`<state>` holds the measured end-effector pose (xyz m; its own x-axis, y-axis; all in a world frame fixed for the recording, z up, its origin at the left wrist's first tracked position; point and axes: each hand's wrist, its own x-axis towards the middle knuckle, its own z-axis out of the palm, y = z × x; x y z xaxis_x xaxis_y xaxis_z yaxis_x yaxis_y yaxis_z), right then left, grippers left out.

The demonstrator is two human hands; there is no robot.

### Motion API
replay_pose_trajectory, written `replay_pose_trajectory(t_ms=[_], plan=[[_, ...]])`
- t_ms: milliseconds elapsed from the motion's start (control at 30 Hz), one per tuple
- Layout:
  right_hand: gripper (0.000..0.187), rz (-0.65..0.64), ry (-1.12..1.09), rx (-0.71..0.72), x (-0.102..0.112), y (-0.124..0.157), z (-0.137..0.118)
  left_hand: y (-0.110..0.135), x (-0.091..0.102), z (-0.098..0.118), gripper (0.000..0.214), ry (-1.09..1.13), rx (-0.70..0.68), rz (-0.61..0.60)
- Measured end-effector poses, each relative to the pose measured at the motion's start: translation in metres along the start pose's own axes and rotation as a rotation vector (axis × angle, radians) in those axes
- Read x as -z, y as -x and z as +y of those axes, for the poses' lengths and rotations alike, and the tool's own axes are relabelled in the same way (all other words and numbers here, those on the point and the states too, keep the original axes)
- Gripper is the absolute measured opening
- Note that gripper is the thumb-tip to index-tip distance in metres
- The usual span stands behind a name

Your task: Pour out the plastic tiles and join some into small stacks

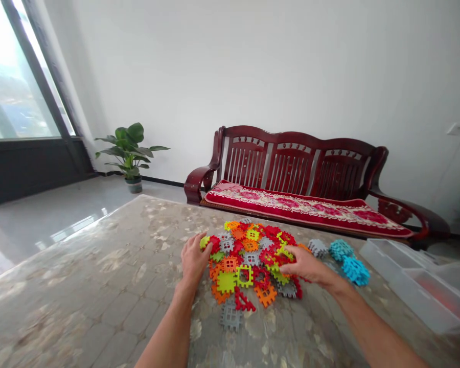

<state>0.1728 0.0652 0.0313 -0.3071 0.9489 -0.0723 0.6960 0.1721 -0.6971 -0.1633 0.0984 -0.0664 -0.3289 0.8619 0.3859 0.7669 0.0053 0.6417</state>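
A heap of flat plastic interlocking blocks (251,259) in red, orange, grey and yellow-green lies on the table between my hands. My left hand (193,258) is at the heap's left edge, thumb and fingers closed about a small yellow-green block (204,243); a red block (214,244) lies right beside it. On the heap's right side, my right hand (305,265) has thumb and fingers around yellow-green blocks (283,251), with red ones close by. Its fingers partly cover what they grip. A loose grey block (230,315) lies at the near edge of the heap.
Right of the heap sit a group of grey blocks (318,248) and two blue clusters (341,250) (355,270). A clear plastic box (410,281) stands at the table's right. Behind the patterned tabletop (111,276) are a wooden bench (291,158) and a potted plant (132,151).
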Motion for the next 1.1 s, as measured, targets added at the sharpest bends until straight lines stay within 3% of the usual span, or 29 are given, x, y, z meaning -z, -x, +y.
replay_pose_trajectory(t_ms=[67,167,300,400,500,633,767,967,1100], plan=[[0.036,0.087,0.097,0.027,0.002,-0.017,-0.011,0.003,0.003,0.005,0.045,-0.075,-0.042,-0.068],[0.027,0.157,0.244,0.143,-0.022,-0.031,-0.034,0.007,0.004,0.012,0.056,-0.159,-0.094,-0.183],[0.028,-0.036,0.335,0.497,-0.08,-0.04,-0.06,0.008,0.003,0.013,0.051,-0.221,-0.1,-0.214],[0.039,-0.122,0.418,0.61,-0.107,-0.044,-0.059,0.007,0.001,0.009,0.046,-0.214,-0.071,-0.192],[0.035,-0.102,0.439,0.588,-0.107,-0.045,-0.047,0.005,-0.002,0.004,0.042,-0.177,-0.059,-0.154],[0.018,-0.018,0.469,0.536,-0.09,-0.045,-0.039,0.004,-0.008,0.0,0.039,-0.156,-0.054,-0.106],[0.028,0.04,0.562,0.434,-0.085,-0.056,-0.051,0.004,-0.009,0.0,0.039,-0.162,-0.057,-0.091],[0.02,-0.114,0.736,0.355,-0.095,-0.086,-0.076,0.004,-0.009,0.0,0.037,-0.167,-0.071,-0.083],[0.02,-0.141,0.763,0.31,-0.102,-0.095,-0.086,0.004,-0.01,-0.001,0.037,-0.163,-0.065,-0.075]])
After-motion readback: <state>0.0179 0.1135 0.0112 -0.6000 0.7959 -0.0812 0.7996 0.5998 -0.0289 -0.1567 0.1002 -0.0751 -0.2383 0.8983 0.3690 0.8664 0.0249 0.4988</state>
